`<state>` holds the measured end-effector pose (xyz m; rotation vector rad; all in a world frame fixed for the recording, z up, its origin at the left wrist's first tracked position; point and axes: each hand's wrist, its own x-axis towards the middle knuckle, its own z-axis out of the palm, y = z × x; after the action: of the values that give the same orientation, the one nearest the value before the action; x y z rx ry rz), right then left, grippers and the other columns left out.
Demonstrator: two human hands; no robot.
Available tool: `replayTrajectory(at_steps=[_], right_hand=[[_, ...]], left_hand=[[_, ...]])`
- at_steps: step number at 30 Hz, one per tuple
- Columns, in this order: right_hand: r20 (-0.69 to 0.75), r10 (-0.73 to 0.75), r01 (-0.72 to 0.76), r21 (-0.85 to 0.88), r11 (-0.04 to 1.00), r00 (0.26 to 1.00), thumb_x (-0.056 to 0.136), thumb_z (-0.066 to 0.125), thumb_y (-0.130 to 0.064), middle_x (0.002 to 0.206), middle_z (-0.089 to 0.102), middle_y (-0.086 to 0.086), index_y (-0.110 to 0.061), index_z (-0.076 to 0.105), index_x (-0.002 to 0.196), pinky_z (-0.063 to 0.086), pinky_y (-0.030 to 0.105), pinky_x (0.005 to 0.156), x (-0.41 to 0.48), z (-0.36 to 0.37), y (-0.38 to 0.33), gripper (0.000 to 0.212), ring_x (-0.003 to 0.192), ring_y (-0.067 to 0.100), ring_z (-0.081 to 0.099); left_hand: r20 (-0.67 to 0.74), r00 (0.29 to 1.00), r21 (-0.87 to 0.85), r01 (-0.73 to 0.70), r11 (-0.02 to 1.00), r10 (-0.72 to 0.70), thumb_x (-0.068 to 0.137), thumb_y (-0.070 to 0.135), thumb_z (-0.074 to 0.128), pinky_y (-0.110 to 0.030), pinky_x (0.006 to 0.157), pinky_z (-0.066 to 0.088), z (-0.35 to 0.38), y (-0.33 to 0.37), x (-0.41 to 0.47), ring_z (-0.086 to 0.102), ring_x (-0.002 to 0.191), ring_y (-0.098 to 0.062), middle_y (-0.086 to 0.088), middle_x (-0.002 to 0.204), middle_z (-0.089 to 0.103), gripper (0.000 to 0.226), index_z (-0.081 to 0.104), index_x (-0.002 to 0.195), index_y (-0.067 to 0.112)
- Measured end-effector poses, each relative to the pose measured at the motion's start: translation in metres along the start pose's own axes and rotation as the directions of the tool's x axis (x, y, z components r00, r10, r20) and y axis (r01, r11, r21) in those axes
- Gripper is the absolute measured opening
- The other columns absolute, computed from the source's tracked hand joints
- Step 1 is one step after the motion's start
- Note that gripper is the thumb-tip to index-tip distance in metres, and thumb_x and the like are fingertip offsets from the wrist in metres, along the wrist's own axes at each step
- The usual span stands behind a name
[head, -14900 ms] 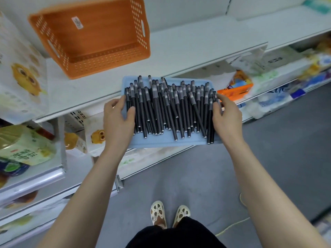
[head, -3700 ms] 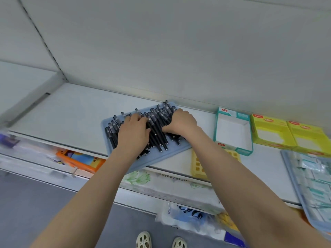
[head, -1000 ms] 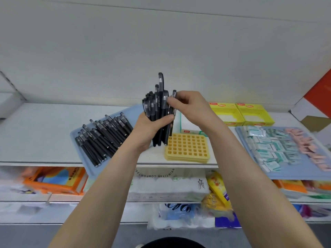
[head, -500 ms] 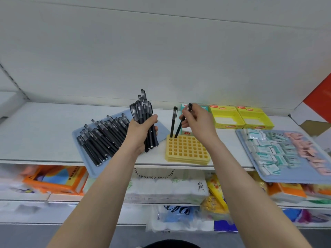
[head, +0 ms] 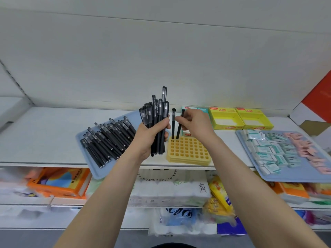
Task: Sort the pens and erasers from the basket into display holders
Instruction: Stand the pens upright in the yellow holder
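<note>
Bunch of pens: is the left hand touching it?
Touching. The head view shows the left hand gripping the bunch of pens, fingers and thumb wrapped round it.

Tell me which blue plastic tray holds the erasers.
The right-hand blue plastic tray, covered in small teal and pink erasers; the left blue tray carries black pens.

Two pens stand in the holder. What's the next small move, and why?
Probably let the right hand release the second pen: its tip already sits in a holder hole beside the first pen, and the left hand grips a bundle to place.
</note>
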<state>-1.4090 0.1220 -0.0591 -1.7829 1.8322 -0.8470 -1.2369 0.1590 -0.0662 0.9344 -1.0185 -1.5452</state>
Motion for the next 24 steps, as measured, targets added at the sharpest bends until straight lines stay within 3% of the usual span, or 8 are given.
replayTrajectory(at_steps=[3, 5, 7, 10, 14, 16, 18, 24], right_hand=[[-0.061, 0.007, -0.002, 0.069, 0.998, 0.998, 0.088, 0.064, -0.052, 0.101, 0.065, -0.009, -0.021, 0.063, 0.117, 0.046, 0.02, 0.07, -0.001, -0.021, -0.007, 0.042, 0.093, 0.009, 0.062], [-0.17, -0.03, 0.06, 0.175, 0.983, 0.985, 0.092, 0.056, -0.055, 0.099, 0.067, -0.014, -0.024, 0.068, 0.111, 0.046, 0.025, 0.077, -0.003, -0.035, -0.021, 0.039, 0.092, 0.005, 0.061], [-0.087, -0.034, 0.061, 0.337, 0.94, 0.996, 0.094, 0.055, -0.051, 0.09, 0.069, -0.014, -0.019, 0.072, 0.098, 0.045, 0.025, 0.073, -0.003, -0.04, -0.035, 0.037, 0.083, 0.001, 0.061], [0.042, -0.03, 0.003, 0.54, 0.841, 0.999, 0.094, 0.064, -0.024, 0.071, 0.064, -0.004, -0.003, 0.07, 0.09, 0.039, 0.022, 0.057, -0.003, -0.038, -0.042, 0.022, 0.059, 0.006, 0.05], [-0.169, 0.139, 0.038, 0.756, 0.654, 0.976, 0.096, 0.057, -0.015, 0.071, 0.07, 0.007, -0.009, 0.062, 0.087, 0.042, 0.021, 0.047, 0.005, -0.054, -0.034, 0.012, 0.054, 0.011, 0.054], [-0.358, 0.167, 0.126, 0.667, 0.734, 0.919, 0.096, 0.055, -0.02, 0.071, 0.071, 0.007, -0.011, 0.06, 0.087, 0.045, 0.025, 0.049, 0.008, -0.063, -0.023, 0.014, 0.055, 0.013, 0.057], [-0.44, 0.09, 0.151, 0.483, 0.862, 0.893, 0.097, 0.053, -0.024, 0.071, 0.071, 0.004, -0.013, 0.059, 0.089, 0.049, 0.029, 0.053, 0.006, -0.061, -0.011, 0.015, 0.055, 0.013, 0.06], [-0.274, -0.067, 0.129, 0.217, 0.967, 0.959, 0.099, 0.053, -0.027, 0.076, 0.071, 0.001, -0.014, 0.061, 0.097, 0.058, 0.041, 0.068, -0.007, -0.014, 0.011, 0.016, 0.057, 0.011, 0.067]], left_hand=[[0.031, 0.999, 0.035, -0.012, 0.999, 0.011, 0.091, 0.018, 0.064, -0.029, 0.06, 0.048, -0.001, 0.001, -0.001, 0.055, 0.06, -0.017, -0.003, 0.077, 0.062, 0.031, 0.062, 0.113, -0.004], [0.076, 0.997, 0.1, -0.018, 0.995, 0.011, 0.091, 0.017, 0.065, -0.03, 0.059, 0.048, 0.001, 0.002, -0.001, 0.054, 0.059, -0.018, -0.005, 0.077, 0.062, 0.019, 0.064, 0.101, 0.001], [0.139, 0.99, 0.165, -0.012, 0.986, -0.011, 0.091, 0.014, 0.065, -0.029, 0.057, 0.047, 0.006, 0.002, -0.001, 0.053, 0.058, -0.018, -0.006, 0.076, 0.061, 0.011, 0.063, 0.092, 0.004], [0.198, 0.978, 0.194, 0.02, 0.981, -0.059, 0.09, 0.013, 0.066, -0.028, 0.057, 0.048, 0.011, -0.001, 0.001, 0.055, 0.058, -0.018, -0.007, 0.076, 0.06, 0.009, 0.062, 0.092, 0.005], [0.164, 0.981, 0.22, 0.069, 0.973, -0.107, 0.088, 0.014, 0.068, -0.029, 0.059, 0.048, 0.003, -0.01, 0.002, 0.055, 0.059, -0.019, -0.007, 0.074, 0.061, 0.01, 0.064, 0.085, 0.005], [0.091, 0.989, 0.199, 0.095, 0.975, -0.114, 0.088, 0.014, 0.069, -0.029, 0.058, 0.049, -0.001, -0.014, 0.002, 0.055, 0.058, -0.017, -0.004, 0.07, 0.061, 0.012, 0.063, 0.083, 0.005], [0.005, 0.994, 0.142, 0.103, 0.984, -0.105, 0.089, 0.014, 0.068, -0.027, 0.057, 0.05, -0.005, -0.016, 0.002, 0.056, 0.058, -0.015, -0.001, 0.068, 0.062, 0.013, 0.062, 0.086, 0.003], [-0.082, 0.994, 0.07, 0.081, 0.994, -0.075, 0.09, 0.017, 0.067, -0.027, 0.061, 0.053, -0.01, -0.012, 0.004, 0.063, 0.062, -0.014, 0.0, 0.073, 0.068, 0.018, 0.064, 0.097, 0.0]])
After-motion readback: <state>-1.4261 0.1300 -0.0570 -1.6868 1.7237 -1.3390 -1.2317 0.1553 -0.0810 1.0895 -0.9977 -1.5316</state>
